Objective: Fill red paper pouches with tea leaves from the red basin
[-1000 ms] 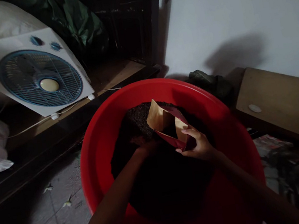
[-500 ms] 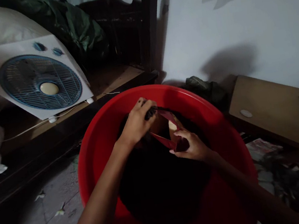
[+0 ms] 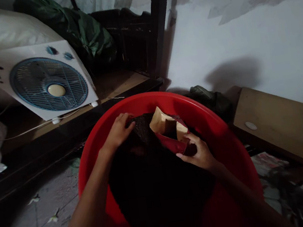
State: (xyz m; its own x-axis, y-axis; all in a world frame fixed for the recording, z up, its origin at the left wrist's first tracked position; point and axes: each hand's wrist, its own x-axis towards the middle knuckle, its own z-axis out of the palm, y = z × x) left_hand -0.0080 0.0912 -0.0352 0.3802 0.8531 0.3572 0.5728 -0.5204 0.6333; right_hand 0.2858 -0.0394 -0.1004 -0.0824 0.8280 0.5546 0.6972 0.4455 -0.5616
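My right hand [image 3: 199, 151] grips the near right edge of a paper bag [image 3: 173, 144], dark red outside and tan inside. The bag's mouth gapes upward; its lower part is lost in shadow. Over the left side of a big red tub [image 3: 89, 153], my left hand [image 3: 120, 130] is open, thumb apart from its curved fingers, with nothing visible in it. It hovers at or just above a heap of dark, grainy loose material [image 3: 142, 126], whose kind I cannot tell. Whether the fingertips touch the heap is unclear.
A white box fan [image 3: 57, 90] stands on a wooden ledge at the left, its cord [image 3: 29, 131] trailing along the edge. To the right is a low wooden table [image 3: 272, 122] with a small pale disc [image 3: 250, 125]. A pale wall [image 3: 243, 39] rises behind the tub.
My left hand has moved from the bag's mouth, where it held dark material, leftward and down to the heap. The bag's mouth now stands wider, still in my right hand. The view shifted slightly.
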